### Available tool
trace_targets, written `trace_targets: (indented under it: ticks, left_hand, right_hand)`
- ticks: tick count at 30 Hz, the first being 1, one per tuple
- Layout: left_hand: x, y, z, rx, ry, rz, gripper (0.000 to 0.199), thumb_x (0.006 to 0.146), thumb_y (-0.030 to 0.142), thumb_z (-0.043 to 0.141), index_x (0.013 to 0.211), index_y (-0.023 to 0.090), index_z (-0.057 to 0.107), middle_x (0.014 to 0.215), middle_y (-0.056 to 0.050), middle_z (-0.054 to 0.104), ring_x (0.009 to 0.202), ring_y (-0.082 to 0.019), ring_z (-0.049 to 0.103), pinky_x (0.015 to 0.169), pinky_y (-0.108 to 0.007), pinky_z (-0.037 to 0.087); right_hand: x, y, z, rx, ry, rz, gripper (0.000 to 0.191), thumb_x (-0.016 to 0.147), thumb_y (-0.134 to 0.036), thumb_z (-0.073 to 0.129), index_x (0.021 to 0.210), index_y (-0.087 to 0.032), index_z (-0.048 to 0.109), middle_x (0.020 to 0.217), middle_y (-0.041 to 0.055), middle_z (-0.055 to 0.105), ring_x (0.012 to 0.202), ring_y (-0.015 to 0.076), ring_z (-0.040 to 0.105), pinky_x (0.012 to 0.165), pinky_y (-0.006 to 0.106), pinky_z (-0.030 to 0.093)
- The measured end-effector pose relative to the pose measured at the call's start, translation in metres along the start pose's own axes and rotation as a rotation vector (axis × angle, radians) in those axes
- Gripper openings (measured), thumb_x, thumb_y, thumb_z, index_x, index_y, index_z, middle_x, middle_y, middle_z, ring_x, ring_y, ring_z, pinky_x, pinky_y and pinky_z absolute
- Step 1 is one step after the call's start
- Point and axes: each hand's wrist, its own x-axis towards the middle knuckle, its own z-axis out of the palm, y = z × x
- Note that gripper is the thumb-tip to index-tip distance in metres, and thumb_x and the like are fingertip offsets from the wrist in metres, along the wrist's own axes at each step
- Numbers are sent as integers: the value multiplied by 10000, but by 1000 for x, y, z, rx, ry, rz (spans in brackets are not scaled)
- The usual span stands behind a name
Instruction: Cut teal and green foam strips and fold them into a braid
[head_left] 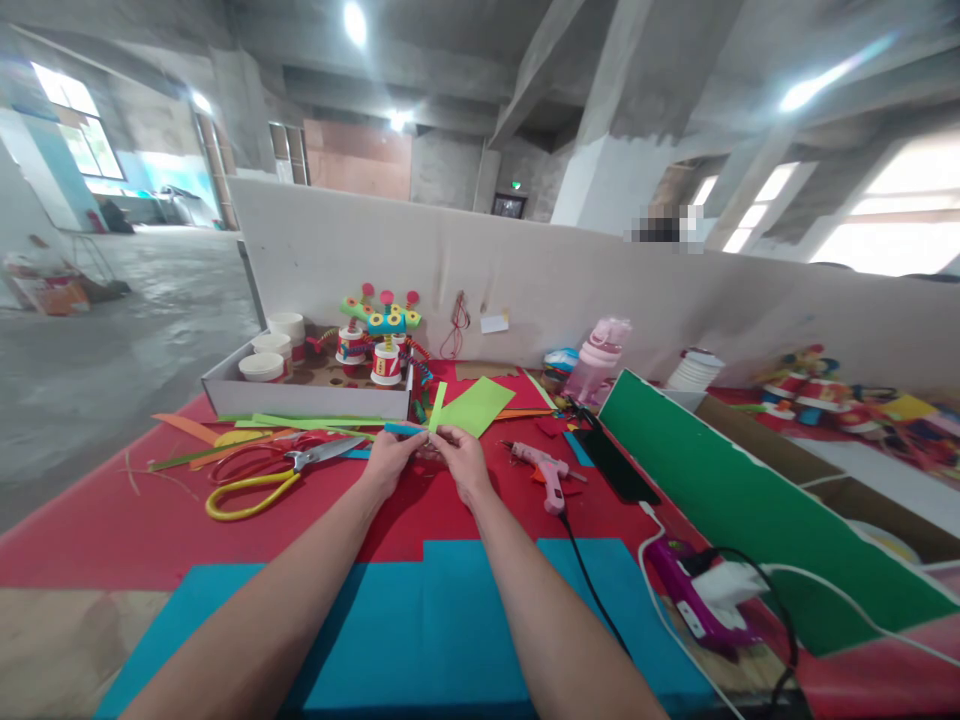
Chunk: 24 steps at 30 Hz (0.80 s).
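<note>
My left hand (393,460) is closed in a pinch on a blue paper strip (403,429). Close against it, my right hand (463,462) pinches a light green paper strip (439,402) that stands up from the fingers. The two strips meet at the fingertips, where the exact join is hidden. Just behind the right hand lies a light green paper sheet (484,403). Left of my hands are yellow-handled scissors (259,493) and a red-handled pair (251,455). A pink glue gun (551,475) rests to the right.
A white box (307,402) at the back left carries paper cups (262,368) and finished paper-cup figures (386,350). Blue sheets (465,610) cover the front edge. On the right are a phone (611,465), a pink bottle (598,360), a purple power strip (694,600) with cables, and a green panel (735,500).
</note>
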Motion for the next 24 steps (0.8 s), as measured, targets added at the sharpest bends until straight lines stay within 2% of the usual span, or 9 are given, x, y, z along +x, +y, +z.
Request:
trace_targets:
  ticks: [7, 17, 24]
  left_hand:
    - [0, 1, 0, 39, 86, 41, 312, 562, 393, 799, 648, 135, 645, 536, 6, 579, 511, -101, 495, 529, -233, 386]
    - [3, 0, -2, -80, 129, 60, 321, 579, 400, 795, 658, 149, 612, 566, 17, 594, 509, -83, 488, 535, -221, 387]
    - [3, 7, -2, -128, 193, 38, 348, 566, 421, 797, 671, 150, 605, 560, 17, 601, 487, -78, 490, 518, -217, 396]
  right_hand:
    - [2, 0, -2, -71, 148, -16, 312, 583, -381, 766, 770, -165, 639, 584, -30, 632, 556, 134, 592, 618, 276, 510]
    - [5, 1, -6, -74, 190, -51, 274, 598, -374, 744, 732, -172, 616, 575, -43, 608, 538, 125, 581, 605, 269, 500]
    - [8, 2, -9, -56, 257, -45, 289, 570, -366, 744, 732, -167, 611, 564, -51, 595, 514, 116, 582, 562, 255, 495]
